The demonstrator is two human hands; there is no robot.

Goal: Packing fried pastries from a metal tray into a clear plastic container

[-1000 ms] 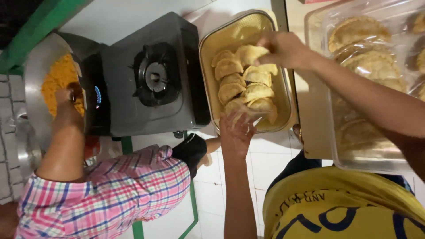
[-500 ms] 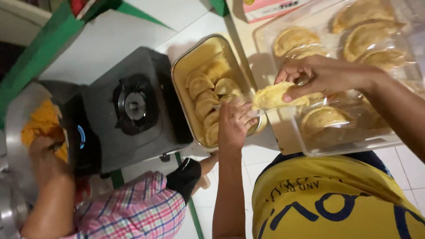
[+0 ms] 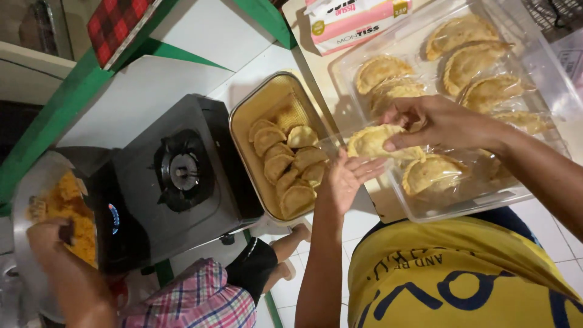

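Head view, right hand: the right hand (image 3: 440,124) is closed in a pinch on a half-moon pastry (image 3: 379,143), held above the near-left corner of the clear plastic tray (image 3: 549,79).
Head view, left hand: the left hand (image 3: 349,176) is held open, palm up and fingers spread, just beneath the pastry; whether it touches the pastry cannot be told, and nothing is gripped by it.
Pastry: pale, crimped along its curved edge, held between the clear tray and the metal tray (image 3: 255,109).
Clear plastic tray: set at the right end of the worktop; more raw pastries are laid in it under thin plastic film.
Metal tray: set just beside the gas stove (image 3: 182,173), about the middle of the worktop; it is filled along its near half with pastries in a row.
Tissue pack: a pink and white pack (image 3: 358,18) lies at the far edge, touching the clear tray.
Other person: a hand (image 3: 51,234) of someone in a plaid top is seen over a round pan (image 3: 30,188) of yellow food at the left end.
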